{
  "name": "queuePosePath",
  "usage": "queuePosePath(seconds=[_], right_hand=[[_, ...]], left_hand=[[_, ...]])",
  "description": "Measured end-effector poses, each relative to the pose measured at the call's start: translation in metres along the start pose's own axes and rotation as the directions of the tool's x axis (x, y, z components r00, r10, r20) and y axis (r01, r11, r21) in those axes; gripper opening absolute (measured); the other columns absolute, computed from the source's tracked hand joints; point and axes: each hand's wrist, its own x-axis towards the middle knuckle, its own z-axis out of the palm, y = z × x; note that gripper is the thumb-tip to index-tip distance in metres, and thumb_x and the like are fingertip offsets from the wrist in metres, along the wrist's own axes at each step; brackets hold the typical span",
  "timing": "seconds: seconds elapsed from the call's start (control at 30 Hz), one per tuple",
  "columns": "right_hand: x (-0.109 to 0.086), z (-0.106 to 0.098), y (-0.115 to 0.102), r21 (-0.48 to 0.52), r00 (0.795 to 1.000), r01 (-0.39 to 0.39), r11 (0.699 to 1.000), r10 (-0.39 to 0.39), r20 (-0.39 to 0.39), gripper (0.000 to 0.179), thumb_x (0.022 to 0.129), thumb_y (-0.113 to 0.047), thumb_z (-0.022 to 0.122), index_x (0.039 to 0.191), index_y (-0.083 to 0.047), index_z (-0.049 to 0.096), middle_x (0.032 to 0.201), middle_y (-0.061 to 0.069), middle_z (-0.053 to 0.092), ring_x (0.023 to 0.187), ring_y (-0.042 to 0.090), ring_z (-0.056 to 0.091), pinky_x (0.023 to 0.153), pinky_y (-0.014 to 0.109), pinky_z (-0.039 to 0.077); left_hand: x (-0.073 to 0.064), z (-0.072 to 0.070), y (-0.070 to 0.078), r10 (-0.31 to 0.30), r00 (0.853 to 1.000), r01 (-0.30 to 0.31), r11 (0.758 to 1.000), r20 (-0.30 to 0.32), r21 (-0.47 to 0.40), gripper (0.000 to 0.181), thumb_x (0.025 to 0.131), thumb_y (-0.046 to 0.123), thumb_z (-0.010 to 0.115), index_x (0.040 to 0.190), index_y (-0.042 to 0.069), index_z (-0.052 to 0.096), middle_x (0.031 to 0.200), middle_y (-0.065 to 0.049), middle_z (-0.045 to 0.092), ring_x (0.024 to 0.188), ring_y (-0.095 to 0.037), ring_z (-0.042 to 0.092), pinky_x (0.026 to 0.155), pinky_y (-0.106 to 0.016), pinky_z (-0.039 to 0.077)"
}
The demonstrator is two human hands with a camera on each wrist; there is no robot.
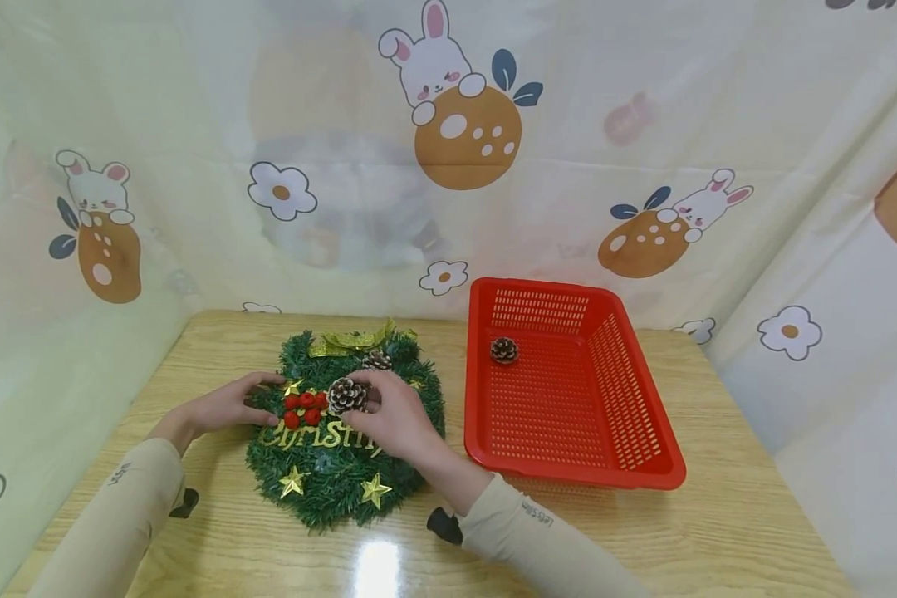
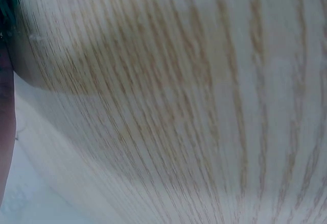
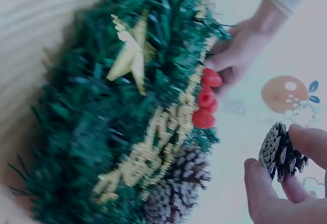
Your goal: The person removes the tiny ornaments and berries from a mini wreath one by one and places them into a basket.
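A green Christmas wreath point(image 1: 321, 486) lies on the table with gold stars, gold lettering and a cluster of red berries point(image 1: 304, 409). My right hand point(image 1: 398, 418) pinches a white-tipped pine cone point(image 3: 278, 152) between thumb and fingers, above the wreath and just right of the berries in the head view. Another pine cone point(image 1: 377, 360) sits on the wreath behind that hand. At the wreath's left edge my left hand point(image 1: 227, 404) grips the greenery, thumb toward the berries. The left wrist view catches only one finger point(image 2: 6, 127) beside a bit of greenery.
To the right of the wreath stands a red perforated basket point(image 1: 571, 477), with one pine cone point(image 1: 504, 350) inside near its left wall. A gold ribbon point(image 1: 351, 340) tops the wreath. Behind the wooden table point(image 1: 725, 531) hangs a curtain point(image 1: 329, 266) printed with rabbits.
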Motion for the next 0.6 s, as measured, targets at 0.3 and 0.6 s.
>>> queuePosePath(seconds=[0.3,0.6], right_hand=[[0.003,-0.019,-0.017,0.040,0.999,-0.002,0.999,0.004,-0.049,0.052,0.085,-0.025,0.077,0.134,-0.020,0.059,0.127,0.001,0.057,0.107,0.018,0.061,0.088,0.035,0.052],[0.013,-0.038,-0.024,0.221,0.998,-0.001,0.975,0.013,-0.056,0.057,0.085,-0.012,0.077,0.137,-0.013,0.055,0.127,0.008,0.060,0.117,0.025,0.060,0.092,0.032,0.052]], left_hand=[[0.001,0.001,-0.002,0.005,1.000,-0.005,1.000,-0.002,-0.003,0.075,0.089,0.029,0.073,0.149,0.006,0.034,0.152,-0.026,0.027,0.135,-0.053,0.026,0.103,-0.067,0.030],[0.001,0.001,-0.003,0.010,1.000,-0.010,1.000,0.000,-0.005,0.074,0.090,0.028,0.072,0.149,0.006,0.034,0.152,-0.026,0.027,0.135,-0.053,0.025,0.103,-0.067,0.030]])
